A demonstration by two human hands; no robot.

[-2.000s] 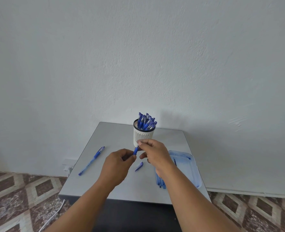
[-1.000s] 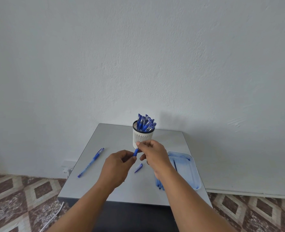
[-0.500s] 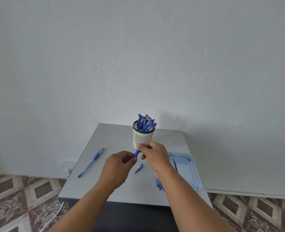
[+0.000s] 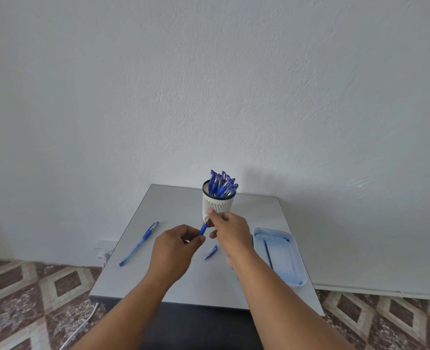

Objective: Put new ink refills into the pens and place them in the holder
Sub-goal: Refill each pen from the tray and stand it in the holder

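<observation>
Most of the job looks done from where I stand: the holder [image 4: 218, 207] at the back of the worktop [image 4: 173, 198] is packed with capped blue pens [image 4: 221, 185], standing upright and leaning against one another. One pen is in work right now, held in the air just in front of the holder. The left hand [image 4: 174, 251] is curled round its lower barrel [image 4: 202, 229], and the right hand [image 4: 230, 229] pinches the upper end, where a clear tip shows between finger and thumb. I judge it to be the tip section going on over a fresh refill, though I cannot tell whether it is being screwed on or off. Its cap [image 4: 211, 252] lies on the worktop just below the hands, so capping and dropping this pen into the holder are not yet done. A single pen [image 4: 139, 243] lies apart on the left side, untouched, and probably comes next. The tray [image 4: 294, 251] on the right holds at least one thin refill [image 4: 268, 253], so the supply is nearly spent.
</observation>
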